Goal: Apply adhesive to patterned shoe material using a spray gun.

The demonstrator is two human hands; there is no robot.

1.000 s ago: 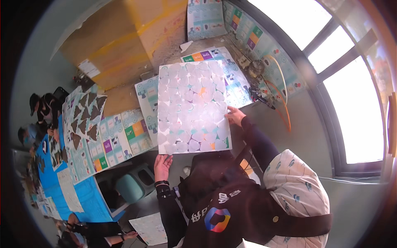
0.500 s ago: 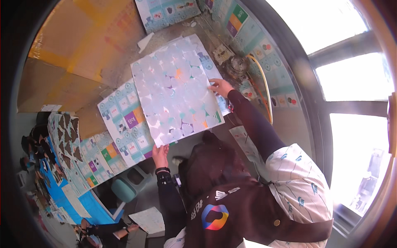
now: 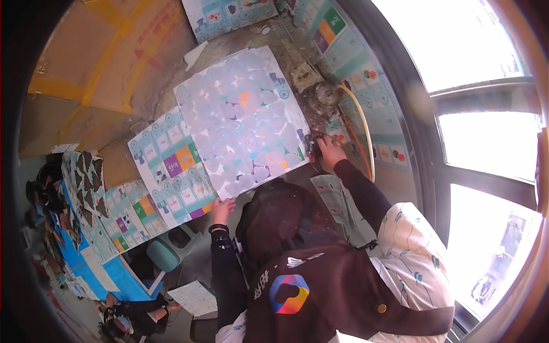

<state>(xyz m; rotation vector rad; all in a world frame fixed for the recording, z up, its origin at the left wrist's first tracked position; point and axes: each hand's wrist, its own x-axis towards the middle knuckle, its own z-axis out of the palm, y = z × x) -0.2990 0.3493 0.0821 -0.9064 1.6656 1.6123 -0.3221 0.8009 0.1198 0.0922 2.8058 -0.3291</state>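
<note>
A large pale sheet (image 3: 240, 123), covered in rounded lilac-grey patches with bits of orange, purple and green, lies on the worktable over other printed sheets. At its near left corner, my left hand (image 3: 222, 211) is closed with the fingers on the sheet's edge. Just off the right edge, my right hand (image 3: 331, 152) is closed round a small dark tool (image 3: 313, 146) with a bit of red. What kind of tool it is I cannot make out. A printed card sheet (image 3: 171, 160) with teal, purple and orange areas sticks out from under the large sheet's left side.
Brown cardboard (image 3: 91, 63) with yellow tape stands at the far left. A soiled round metal part (image 3: 326, 97) and a yellow hose (image 3: 364, 117) sit at the right, near the window (image 3: 480, 137). A teal stool (image 3: 164, 254) is below the table; another person (image 3: 134, 317) works at lower left.
My right hand has left the large sheet's right edge, moved down and right, and now grips the dark tool. The large sheet lies flatter; my left hand stays by its near corner.
</note>
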